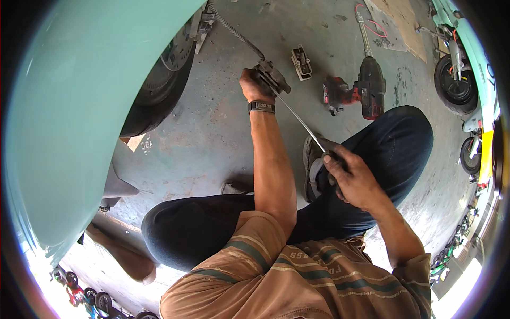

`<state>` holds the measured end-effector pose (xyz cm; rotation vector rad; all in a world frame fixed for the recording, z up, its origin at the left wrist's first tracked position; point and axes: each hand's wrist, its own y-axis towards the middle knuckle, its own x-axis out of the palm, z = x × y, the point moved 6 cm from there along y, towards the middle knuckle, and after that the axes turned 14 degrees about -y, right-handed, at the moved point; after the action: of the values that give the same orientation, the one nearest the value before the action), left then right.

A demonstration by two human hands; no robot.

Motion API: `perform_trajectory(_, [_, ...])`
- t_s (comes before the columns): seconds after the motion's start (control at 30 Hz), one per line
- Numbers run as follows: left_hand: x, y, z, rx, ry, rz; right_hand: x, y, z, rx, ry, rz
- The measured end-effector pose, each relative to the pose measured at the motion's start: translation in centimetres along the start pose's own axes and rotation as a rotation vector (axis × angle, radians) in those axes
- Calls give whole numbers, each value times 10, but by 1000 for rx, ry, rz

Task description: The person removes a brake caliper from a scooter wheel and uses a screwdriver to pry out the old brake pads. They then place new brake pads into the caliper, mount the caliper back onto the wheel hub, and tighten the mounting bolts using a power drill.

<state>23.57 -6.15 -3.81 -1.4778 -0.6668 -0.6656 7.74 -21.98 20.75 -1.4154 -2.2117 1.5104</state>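
Wheel [175, 98] at left. Left hand [252, 86]: fingers clamped on brake caliper [275, 78], hose [239, 36] attached. Screwdriver [300, 122] tip at caliper. Metal bracket [302, 64] on floor [212, 127]. Right hand [350, 175]: fingers clamped on screwdriver. Cordless impact wrench [370, 81] on floor.

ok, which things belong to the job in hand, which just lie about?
In hand:
dark metal part, left hand
long screwdriver, right hand
hose to the part

Seemingly lying about:
cordless power tool
small metal piece, role unclear
cardboard

Our brown shirt [300, 297], green-and-cream striped
We see 1 silver shaft [300, 122], mint-green bodywork [64, 133], a black-and-red power tool [371, 85].
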Motion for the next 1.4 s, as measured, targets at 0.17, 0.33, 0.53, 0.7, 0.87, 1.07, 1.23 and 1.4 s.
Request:
perform_trajectory(0.17, [2,-6,-5,-50,-6,-49,-5,-6,-7,145,-54,-75])
perform_trajectory(0.33, [-7,5,-3,18,64,-97,-10,-1,-6,-3,-259,5])
perform_trajectory(0.53, [-5,0,-10,156,33,-113,-18,4,-7,-34,-368,15])
perform_trajectory(0.7, [-2,-5,-9,181,47,-155,-15,1,-7,71,-433,-20])
perform_trajectory(0.87, [0,-5,-12,159,54,-199,0,0,4,142,-155,-78])
perform_trajectory(1.07, [1,-8,-13,202,30,-124,16,5,20,364,74,-276])
perform_trajectory(1.23, [-1,-9,-13,199,-64,-89,27,2,23,401,324,-351])
perform_trajectory(1.4, [7,-13,-17,183,-132,-110,34,-2,23,380,518,-393])
